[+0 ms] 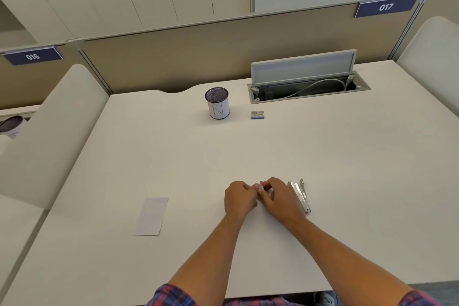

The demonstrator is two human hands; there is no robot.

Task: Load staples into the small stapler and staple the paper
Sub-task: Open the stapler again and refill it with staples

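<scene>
A: What does the person have between the hands?

B: Something small with a pink edge, the small stapler point(262, 185) by the look of it, though it is mostly hidden. The left hand point(239, 197) curls its fingers round it from the nine o'clock side and the right hand point(280, 197) pinches it from three o'clock, both low over the counter point(347, 156), toward its six o'clock edge.

A: How should the loading go?

B: Likely one hand holds the body steady while the other opens the tray, slowly, so the spring does not snap. Whether it is open yet cannot be told.

A: And the staples?

B: A metal piece point(300, 195) lies just beside the right hand at three o'clock; it may be a larger stapler opened out. A small box point(257, 115), probably the staple box, sits well apart at twelve o'clock, its contents not visible.

A: The paper?

B: The paper point(152, 216) lies flat at nine o'clock of the hands, untouched.

A: Other containers?

B: A mesh pen cup point(217, 106) left of the box, seemingly empty, and an open cable tray point(308, 89) behind holding a grey cable and a plug.
</scene>
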